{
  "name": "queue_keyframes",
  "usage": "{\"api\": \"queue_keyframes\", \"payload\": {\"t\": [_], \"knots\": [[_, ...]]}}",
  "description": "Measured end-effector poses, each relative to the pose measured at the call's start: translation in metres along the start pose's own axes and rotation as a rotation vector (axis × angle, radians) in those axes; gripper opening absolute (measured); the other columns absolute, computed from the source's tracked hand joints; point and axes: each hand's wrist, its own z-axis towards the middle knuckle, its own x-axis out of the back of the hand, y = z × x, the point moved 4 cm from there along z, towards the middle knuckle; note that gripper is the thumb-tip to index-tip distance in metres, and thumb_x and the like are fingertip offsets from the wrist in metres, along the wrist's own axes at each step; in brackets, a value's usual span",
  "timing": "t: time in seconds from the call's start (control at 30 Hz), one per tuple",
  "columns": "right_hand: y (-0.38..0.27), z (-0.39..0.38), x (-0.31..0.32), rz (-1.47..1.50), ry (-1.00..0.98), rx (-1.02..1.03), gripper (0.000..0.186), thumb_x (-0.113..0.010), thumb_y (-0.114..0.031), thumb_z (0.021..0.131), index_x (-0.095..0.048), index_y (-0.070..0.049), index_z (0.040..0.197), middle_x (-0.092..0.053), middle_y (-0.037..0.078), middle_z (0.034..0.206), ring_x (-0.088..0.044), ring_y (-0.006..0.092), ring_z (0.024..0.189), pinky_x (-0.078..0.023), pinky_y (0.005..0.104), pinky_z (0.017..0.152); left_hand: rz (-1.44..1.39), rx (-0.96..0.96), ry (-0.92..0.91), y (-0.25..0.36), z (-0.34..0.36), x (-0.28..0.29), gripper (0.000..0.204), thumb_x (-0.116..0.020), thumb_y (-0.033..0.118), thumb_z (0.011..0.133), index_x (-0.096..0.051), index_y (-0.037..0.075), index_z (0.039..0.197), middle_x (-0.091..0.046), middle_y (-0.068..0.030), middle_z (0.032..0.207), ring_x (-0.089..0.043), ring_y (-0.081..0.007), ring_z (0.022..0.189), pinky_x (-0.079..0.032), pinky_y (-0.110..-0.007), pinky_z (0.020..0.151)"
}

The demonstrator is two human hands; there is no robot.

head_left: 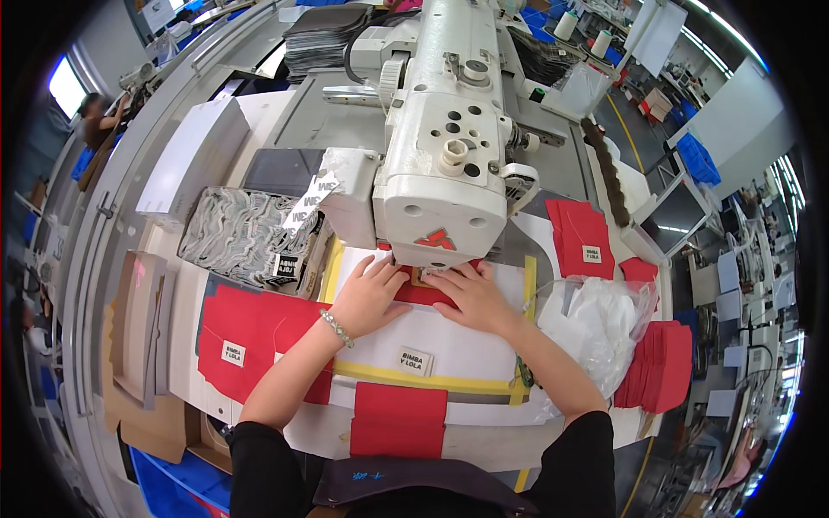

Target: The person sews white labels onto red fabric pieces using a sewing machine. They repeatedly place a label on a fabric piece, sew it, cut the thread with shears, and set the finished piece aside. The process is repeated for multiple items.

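A piece of red fabric [417,294] lies under the head of a white industrial sewing machine [442,186]. My left hand [370,300] rests on its left side, fingers stretched forward and apart, with a beaded bracelet [337,328] on the wrist. On its right side my right hand [473,296] lies flat, fingertips close to a small tan-edged piece [420,277] below the machine head. The needle area is mostly hidden. Nearer to me, a few white labels with dark print [415,361] sit on a white sheet [466,354] edged with yellow tape.
Red fabric pieces [250,332] lie at left, near a box of bundled labels [246,237]. Another red piece [399,420] hangs at the front edge. At right are a clear plastic bag with white contents [596,319] and stacked red pieces [656,367]. A person [99,129] works far left.
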Motion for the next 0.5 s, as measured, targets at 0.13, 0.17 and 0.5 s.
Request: {"api": "queue_keyframes", "payload": {"t": [0.13,0.17,0.5], "knots": [[0.0002,0.0009,-0.0015,0.008,-0.01,-0.004,0.05,-0.06,-0.039,0.089,-0.053,-0.017,0.134,-0.055,0.003,0.132,-0.044,0.0203,0.126,-0.033,0.0577,0.098,-0.075,-0.031,-0.061,-0.0049,0.006,-0.0035,0.052,-0.069,0.041,0.083,-0.055,0.003,0.115,-0.06,-0.014,0.118,-0.051,-0.0279,0.122,-0.033,-0.047,0.11],[0.0004,0.0007,-0.0022,0.01,-0.001,-0.002,0.05,-0.06,-0.039,0.089,-0.053,-0.017,0.134,-0.055,0.003,0.132,-0.043,0.0202,0.126,-0.033,0.0577,0.098,-0.084,-0.027,-0.082,-0.0045,0.0069,-0.0047,0.053,-0.068,0.042,0.083,-0.055,0.003,0.116,-0.061,-0.0136,0.117,-0.051,-0.0276,0.122,-0.032,-0.047,0.11],[0.0007,-0.0008,0.0006,0.024,0.111,-0.006,0.044,-0.063,-0.035,0.087,-0.058,-0.019,0.127,-0.057,0.002,0.122,-0.045,0.02,0.12,-0.029,0.0515,0.097,0.001,-0.016,0.016,-0.0042,0.0066,-0.006,0.057,-0.065,0.045,0.085,-0.052,0.003,0.12,-0.061,-0.0127,0.112,-0.054,-0.0287,0.114,-0.033,-0.046,0.109]]}}
